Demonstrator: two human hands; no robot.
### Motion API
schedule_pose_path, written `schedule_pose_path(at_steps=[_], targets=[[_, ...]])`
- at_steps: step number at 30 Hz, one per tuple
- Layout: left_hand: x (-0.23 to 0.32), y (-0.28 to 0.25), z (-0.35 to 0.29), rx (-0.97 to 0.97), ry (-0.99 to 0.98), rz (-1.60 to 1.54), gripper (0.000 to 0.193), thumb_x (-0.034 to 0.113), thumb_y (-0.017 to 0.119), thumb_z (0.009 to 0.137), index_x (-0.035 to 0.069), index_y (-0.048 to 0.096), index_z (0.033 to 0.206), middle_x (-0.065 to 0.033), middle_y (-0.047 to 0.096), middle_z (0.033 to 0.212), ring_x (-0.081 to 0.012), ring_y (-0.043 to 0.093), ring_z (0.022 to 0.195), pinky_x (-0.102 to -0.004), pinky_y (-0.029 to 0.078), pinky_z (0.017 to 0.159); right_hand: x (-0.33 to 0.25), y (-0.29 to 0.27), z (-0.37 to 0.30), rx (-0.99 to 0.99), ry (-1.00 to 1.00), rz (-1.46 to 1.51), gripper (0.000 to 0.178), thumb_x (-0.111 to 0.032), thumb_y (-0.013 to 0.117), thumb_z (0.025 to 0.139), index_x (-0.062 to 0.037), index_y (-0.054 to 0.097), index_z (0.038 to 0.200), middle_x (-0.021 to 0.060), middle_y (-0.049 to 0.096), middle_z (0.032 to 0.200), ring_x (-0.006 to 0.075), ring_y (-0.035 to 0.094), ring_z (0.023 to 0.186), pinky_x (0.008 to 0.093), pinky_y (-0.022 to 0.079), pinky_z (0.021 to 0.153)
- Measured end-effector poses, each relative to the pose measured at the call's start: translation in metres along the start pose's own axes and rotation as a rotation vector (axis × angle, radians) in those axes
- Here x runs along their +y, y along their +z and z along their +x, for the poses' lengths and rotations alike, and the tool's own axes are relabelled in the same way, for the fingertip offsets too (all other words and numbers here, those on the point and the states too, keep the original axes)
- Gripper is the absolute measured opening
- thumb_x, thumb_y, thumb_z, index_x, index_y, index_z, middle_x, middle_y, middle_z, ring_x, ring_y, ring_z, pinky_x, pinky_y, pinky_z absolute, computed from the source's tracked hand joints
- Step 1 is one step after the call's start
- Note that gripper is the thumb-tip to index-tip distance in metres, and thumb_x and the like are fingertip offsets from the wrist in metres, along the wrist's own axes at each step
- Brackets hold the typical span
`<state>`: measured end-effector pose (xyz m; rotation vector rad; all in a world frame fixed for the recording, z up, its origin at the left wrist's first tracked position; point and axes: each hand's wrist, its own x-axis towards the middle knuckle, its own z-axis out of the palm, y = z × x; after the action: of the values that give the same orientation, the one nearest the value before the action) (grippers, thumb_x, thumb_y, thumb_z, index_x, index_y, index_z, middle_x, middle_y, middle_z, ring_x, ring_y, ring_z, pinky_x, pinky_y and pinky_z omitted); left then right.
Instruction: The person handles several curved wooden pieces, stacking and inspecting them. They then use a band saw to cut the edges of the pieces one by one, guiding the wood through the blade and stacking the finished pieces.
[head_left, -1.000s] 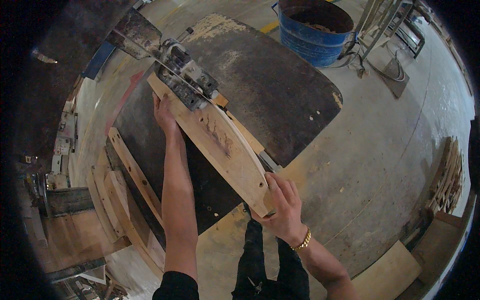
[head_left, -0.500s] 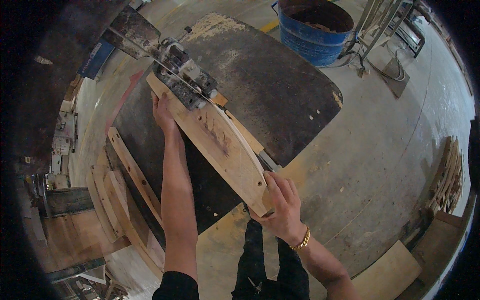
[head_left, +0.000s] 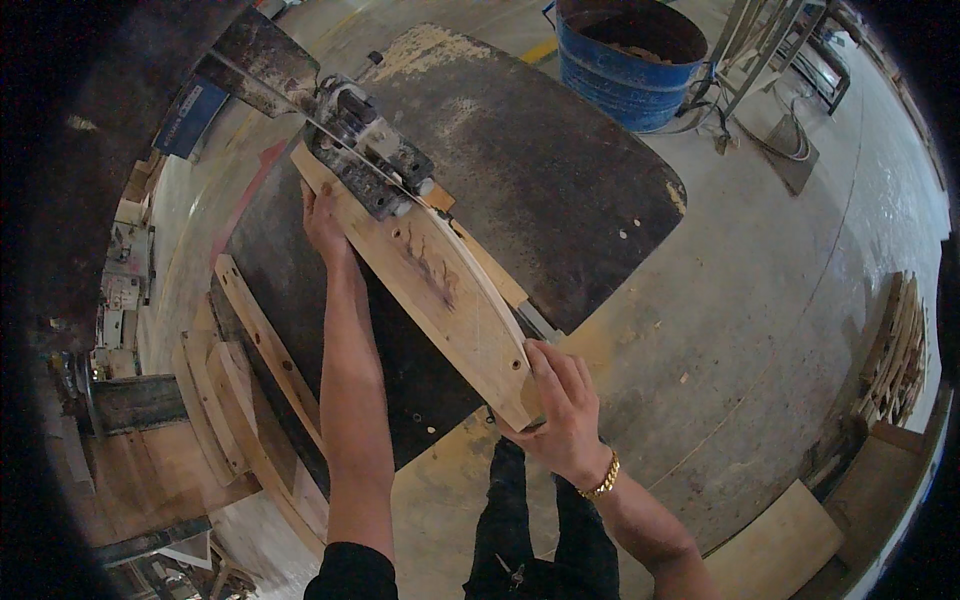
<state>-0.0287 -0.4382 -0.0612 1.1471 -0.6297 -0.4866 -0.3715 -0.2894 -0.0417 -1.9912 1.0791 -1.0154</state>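
A long pale wooden board (head_left: 430, 290) with a curved right edge, dark streaks in its grain and small holes lies slantwise on the dark machine table (head_left: 520, 170). Its far part passes beside the guide of a band saw (head_left: 370, 150), whose narrow blade comes down to the board's curved edge. My left hand (head_left: 325, 222) grips the board's left edge near the far end, fingertips partly hidden. At the near end my right hand (head_left: 560, 405) is closed around the corner, thumb and fingers on either side. A thin strip (head_left: 480, 255) runs along the curved edge.
Curved wooden pieces (head_left: 265, 350) lean at the table's left side. A blue metal tub (head_left: 625, 75) stands beyond the table, beside a metal frame (head_left: 770, 50). On the right are a pile of wood strips (head_left: 893, 350) and a flat board (head_left: 785, 540).
The board has slid very slightly forward and left past the saw, with both hands keeping their hold and moving along with it.
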Motion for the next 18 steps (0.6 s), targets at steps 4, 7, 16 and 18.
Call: schedule_pose_path(at_steps=[4,7,16,18], targets=[[-0.004,0.004,-0.003,0.001,-0.014,0.009,0.056,0.012,0.054,0.087,-0.001,0.035,0.138,-0.0066,0.058,0.107,-0.013,0.057,0.087,-0.0254,0.045,0.076,0.001,0.001,0.002,-0.007,0.015,-0.013,0.084,-0.016,0.081,0.051,-0.001,0.045,0.126,0.0141,0.049,0.122,0.0322,0.051,0.098,0.0391,0.045,0.085],[-0.003,0.002,-0.003,-0.001,0.017,-0.005,0.055,0.012,0.054,0.087,-0.001,0.036,0.137,-0.0065,0.058,0.107,-0.0134,0.057,0.086,-0.0259,0.045,0.075,0.001,0.0,0.002,-0.018,0.019,-0.014,0.084,-0.016,0.081,0.051,-0.001,0.045,0.126,0.0139,0.049,0.122,0.0323,0.051,0.098,0.0387,0.045,0.085],[-0.004,0.006,-0.003,0.046,-0.053,-0.003,0.039,0.013,0.057,0.087,0.0,0.051,0.123,-0.0053,0.061,0.1,-0.0136,0.059,0.082,-0.027,0.048,0.072,0.003,0.0,0.006,-0.01,0.001,-0.033,0.082,-0.017,0.08,0.053,-0.0021,0.046,0.126,0.0137,0.05,0.121,0.0322,0.051,0.098,0.0389,0.045,0.085],[-0.004,0.01,-0.004,0.06,-0.057,0.008,0.039,0.013,0.059,0.086,0.001,0.052,0.122,-0.0047,0.061,0.097,-0.0133,0.06,0.081,-0.0269,0.048,0.071,0.002,-0.001,0.008,-0.001,0.009,-0.032,0.08,-0.016,0.082,0.052,0.0004,0.049,0.122,0.0162,0.053,0.116,0.0326,0.054,0.098,0.0389,0.046,0.084]])
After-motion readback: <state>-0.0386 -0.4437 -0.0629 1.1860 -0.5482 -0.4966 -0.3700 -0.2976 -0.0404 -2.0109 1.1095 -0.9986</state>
